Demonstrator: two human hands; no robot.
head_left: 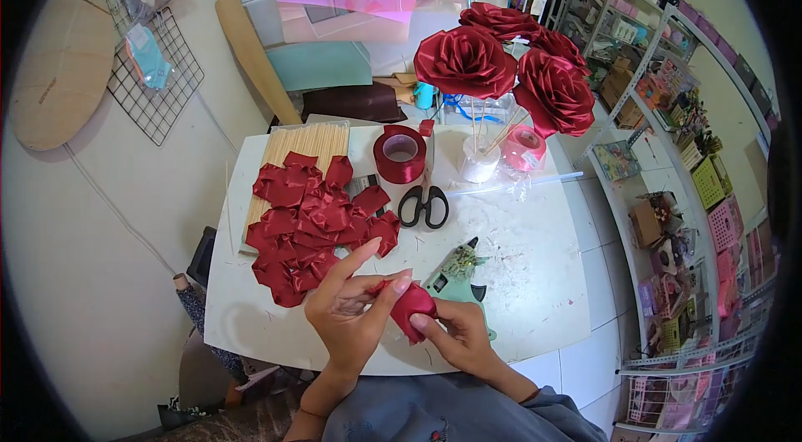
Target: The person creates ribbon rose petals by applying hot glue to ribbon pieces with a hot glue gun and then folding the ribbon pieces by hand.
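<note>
My left hand (349,306) and my right hand (455,333) both pinch a small red ribbon bud (412,309) just above the near edge of the white table (535,275). The left fingers wrap its upper side, and the right thumb presses its lower side. A heap of folded red satin petals (309,229) lies on the table just beyond my left hand. A teal glue gun (455,275) rests right behind the bud.
Black scissors (423,205), a red ribbon roll (400,153), a pink ribbon roll (525,148) and a bundle of wooden sticks (305,144) lie farther back. Several finished red ribbon roses (501,66) stand on sticks in a white holder (480,162). Shelves (693,175) line the right side.
</note>
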